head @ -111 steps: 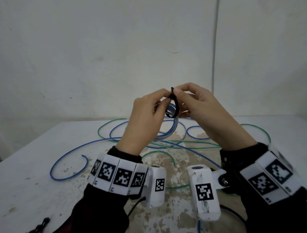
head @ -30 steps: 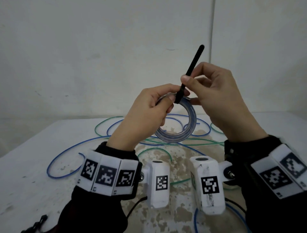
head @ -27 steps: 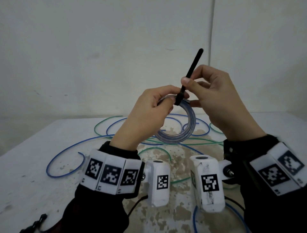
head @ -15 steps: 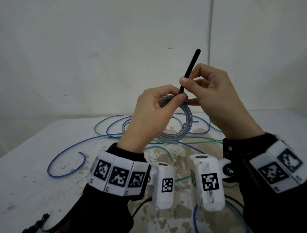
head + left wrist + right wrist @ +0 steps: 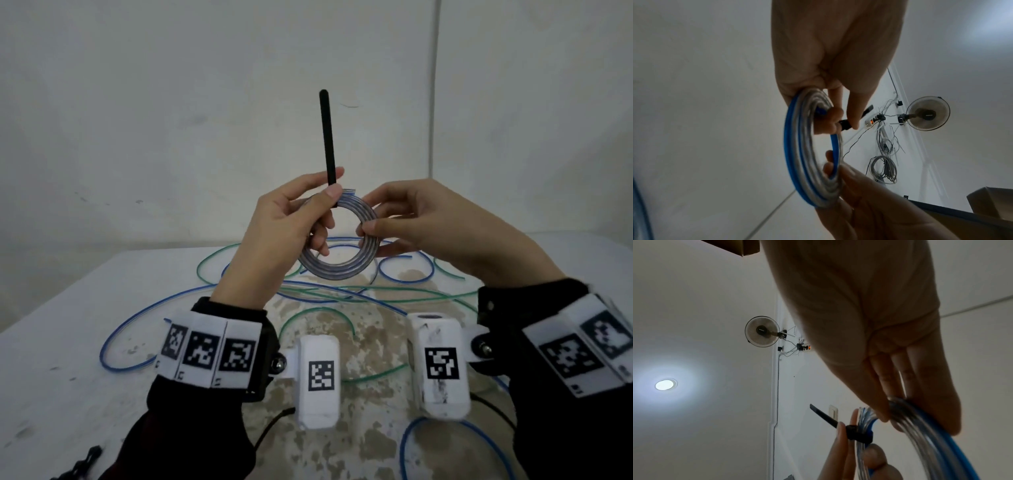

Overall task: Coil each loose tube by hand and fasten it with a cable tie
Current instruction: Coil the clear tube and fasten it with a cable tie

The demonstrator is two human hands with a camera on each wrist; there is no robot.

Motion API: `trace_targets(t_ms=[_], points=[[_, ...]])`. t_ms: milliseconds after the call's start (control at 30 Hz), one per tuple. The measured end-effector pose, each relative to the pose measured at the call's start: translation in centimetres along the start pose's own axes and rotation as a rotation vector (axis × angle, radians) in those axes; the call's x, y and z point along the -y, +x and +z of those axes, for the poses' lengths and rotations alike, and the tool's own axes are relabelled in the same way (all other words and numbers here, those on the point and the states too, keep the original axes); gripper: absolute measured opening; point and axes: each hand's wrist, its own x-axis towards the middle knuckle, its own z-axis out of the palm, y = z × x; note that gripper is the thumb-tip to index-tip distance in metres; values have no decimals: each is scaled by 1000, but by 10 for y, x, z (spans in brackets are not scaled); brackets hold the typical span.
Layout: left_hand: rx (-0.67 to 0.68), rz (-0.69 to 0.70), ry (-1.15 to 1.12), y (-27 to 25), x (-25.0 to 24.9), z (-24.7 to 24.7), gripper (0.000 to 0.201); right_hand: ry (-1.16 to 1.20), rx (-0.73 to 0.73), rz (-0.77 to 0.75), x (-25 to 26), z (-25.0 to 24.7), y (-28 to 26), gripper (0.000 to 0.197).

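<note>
I hold the coiled tube [image 5: 337, 240] up above the middle of the bench [image 5: 61, 342], my left hand [image 5: 274, 236] pinching its top where the black cable tie [image 5: 327, 137] wraps the loops, the tail standing straight up. My right hand [image 5: 428, 229] pinches the coil's right side. The tie looks closed around the bundle, so I judge this coil fastened or nearly so. Loose blue tubes [image 5: 137, 308] and green tubes [image 5: 394, 294] sprawl across the bench, not yet coiled.
</note>
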Motion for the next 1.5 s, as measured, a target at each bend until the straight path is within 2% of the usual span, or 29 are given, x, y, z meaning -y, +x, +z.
trace_targets(t_ms=[100, 233, 400, 467, 567, 633, 733, 867, 933, 1033, 1300, 1400, 1500], points=[[3, -57, 3, 2, -2, -6, 25, -11, -54, -54, 1, 1, 1, 12], [109, -186, 28, -1, -2, -22, 15, -13, -129, -88, 1, -4, 0, 14], [113, -166, 128, -3, -1, -29, 18, 0, -134, -61, -1, 0, 0, 14], [119, -181, 129, -3, -3, -32, 18, 26, -95, -42, -1, 0, 0, 10], [163, -201, 133, -4, -5, -31, 16, 11, -42, -33, -2, 2, 0, 17], [188, -192, 171, -5, -5, -28, 13, -11, -80, -53, -3, 4, 2, 18], [189, -195, 154, -4, -5, -22, 18, -24, -96, -64, -6, 5, 5, 16], [116, -105, 116, -1, -1, -14, 18, -10, -35, -47, -8, 6, 5, 12], [139, -82, 106, -1, 2, -11, 20, 0, 0, -26, -8, 6, 3, 11], [185, -127, 59, -2, 5, -6, 24, 12, 27, -5, -5, 7, 1, 10], [27, -8, 141, 1, 9, 4, 23, 60, 60, 88, 0, 11, 1, 13], [12, 13, 132, 0, 10, 6, 21, 48, 28, 73, 0, 12, 2, 10], [41, -7, 120, 0, 9, 6, 22, -81, -86, -46, -2, 11, 4, 12]])
